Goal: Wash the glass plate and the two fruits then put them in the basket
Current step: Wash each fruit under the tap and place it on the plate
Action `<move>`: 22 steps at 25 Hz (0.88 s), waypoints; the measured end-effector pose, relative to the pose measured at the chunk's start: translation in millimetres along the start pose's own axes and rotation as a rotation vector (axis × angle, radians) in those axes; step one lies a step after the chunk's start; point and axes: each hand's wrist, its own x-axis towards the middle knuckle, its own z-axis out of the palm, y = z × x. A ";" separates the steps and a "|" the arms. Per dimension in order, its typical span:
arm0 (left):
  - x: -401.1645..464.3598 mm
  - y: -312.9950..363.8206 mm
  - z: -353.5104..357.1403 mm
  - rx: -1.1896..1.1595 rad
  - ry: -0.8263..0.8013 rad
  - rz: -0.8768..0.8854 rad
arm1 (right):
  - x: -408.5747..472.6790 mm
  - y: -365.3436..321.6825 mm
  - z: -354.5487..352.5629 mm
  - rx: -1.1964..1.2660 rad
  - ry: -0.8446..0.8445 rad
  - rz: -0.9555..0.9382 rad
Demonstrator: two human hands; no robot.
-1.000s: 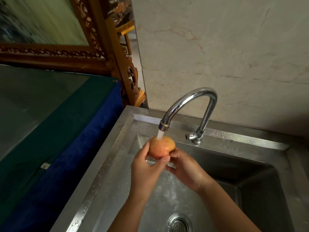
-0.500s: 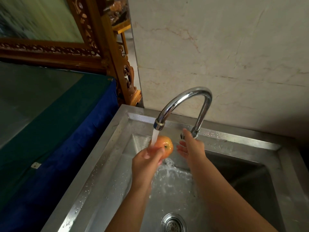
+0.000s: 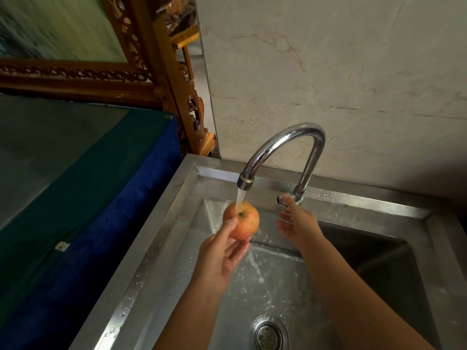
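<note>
A red-yellow apple sits under the running water from the chrome faucet, stem side up. My left hand grips the apple from below and from the left. My right hand is off the apple, fingers spread, with a fingertip touching the faucet's small lever. The glass plate, the second fruit and the basket are not in view.
The steel sink has a wet basin with a drain strainer at the bottom. A table under green and blue cloth stands to the left, a carved wooden frame behind it, and a marble wall behind the faucet.
My right hand let go of the apple and reached back to the faucet lever. My left hand alone keeps the apple under the stream, now turned stem side up.
</note>
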 end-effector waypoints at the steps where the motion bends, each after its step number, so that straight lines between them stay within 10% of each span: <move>1: -0.5 -0.4 -0.9 -0.015 -0.005 -0.011 | -0.1 3.7 -2.2 -0.013 -0.003 0.010; 7: -15.2 1.4 -2.6 -0.113 0.002 -0.062 | -11.7 14.0 -11.0 -0.029 0.076 0.174; 13: -53.2 12.8 -1.6 -0.068 -0.003 -0.092 | -81.2 7.1 -22.1 0.222 -0.269 0.363; 22: -161.1 28.0 28.1 0.787 -0.340 0.328 | -224.5 -48.5 -59.7 -0.310 -0.446 -0.026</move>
